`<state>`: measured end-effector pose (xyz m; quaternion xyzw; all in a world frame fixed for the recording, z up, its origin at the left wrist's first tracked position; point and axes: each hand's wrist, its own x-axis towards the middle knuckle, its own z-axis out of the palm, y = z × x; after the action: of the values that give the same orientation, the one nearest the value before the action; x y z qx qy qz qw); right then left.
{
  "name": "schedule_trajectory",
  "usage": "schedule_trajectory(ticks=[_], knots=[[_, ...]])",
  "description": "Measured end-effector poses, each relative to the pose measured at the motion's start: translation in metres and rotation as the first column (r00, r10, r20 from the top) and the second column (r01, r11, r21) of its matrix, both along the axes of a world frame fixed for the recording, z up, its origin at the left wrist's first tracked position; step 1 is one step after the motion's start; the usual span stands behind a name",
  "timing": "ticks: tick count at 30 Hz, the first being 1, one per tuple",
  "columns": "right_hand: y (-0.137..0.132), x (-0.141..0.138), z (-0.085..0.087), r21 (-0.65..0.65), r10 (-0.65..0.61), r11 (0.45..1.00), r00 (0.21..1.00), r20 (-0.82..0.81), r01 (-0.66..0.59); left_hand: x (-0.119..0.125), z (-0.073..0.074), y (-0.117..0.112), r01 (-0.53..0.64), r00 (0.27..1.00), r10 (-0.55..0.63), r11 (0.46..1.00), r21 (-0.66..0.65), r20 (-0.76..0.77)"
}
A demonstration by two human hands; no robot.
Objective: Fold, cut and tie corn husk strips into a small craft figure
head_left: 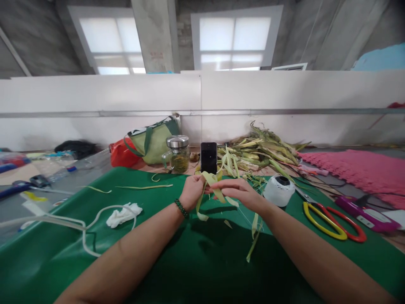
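Observation:
My left hand [192,191], with a dark bead bracelet on its wrist, is closed around a bundle of pale green leaf strips [212,185] held above the green mat [95,236]. My right hand [241,192] pinches the same strips from the right, fingers curled over them. Loose ends of the strips hang down below both hands, and one long strip [255,236] trails onto the mat under my right forearm. A thin thread seems to run from my right hand downward.
Behind the hands stand a black phone [209,157], a glass jar [178,153], a green bag [152,141] and a heap of corn husks [262,152]. A white thread spool [279,190], yellow and red scissors [335,219], pink knitted fabric [363,171] lie right; white cloth [123,214] left.

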<state>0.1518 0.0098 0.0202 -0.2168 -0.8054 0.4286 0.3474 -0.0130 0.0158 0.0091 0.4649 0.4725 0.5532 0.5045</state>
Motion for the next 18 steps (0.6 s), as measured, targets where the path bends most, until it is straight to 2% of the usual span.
schedule_trajectory(ticks=[3,8,11,14,18], knots=[[0.006,-0.006,-0.011,0.056,-0.158,0.986,0.988,-0.004,0.158,0.003,0.001,-0.003,-0.004,1.0,0.003,1.0,-0.029,-0.03],[0.009,-0.014,-0.025,0.184,-0.307,0.935,0.951,-0.012,0.304,0.009,0.003,-0.009,0.124,0.992,-0.125,0.992,-0.035,-0.027],[0.01,-0.014,-0.027,0.214,-0.383,0.901,0.924,-0.018,0.378,0.01,0.003,-0.011,0.133,0.991,-0.134,0.99,-0.055,-0.02],[0.01,-0.013,-0.026,0.319,-0.441,0.848,0.897,-0.019,0.423,0.009,0.0,-0.01,0.152,0.988,-0.151,0.987,-0.058,0.009],[0.012,-0.012,-0.024,0.416,-0.424,0.811,0.903,-0.065,0.411,0.006,-0.003,-0.009,0.232,0.971,-0.231,0.972,-0.02,0.059]])
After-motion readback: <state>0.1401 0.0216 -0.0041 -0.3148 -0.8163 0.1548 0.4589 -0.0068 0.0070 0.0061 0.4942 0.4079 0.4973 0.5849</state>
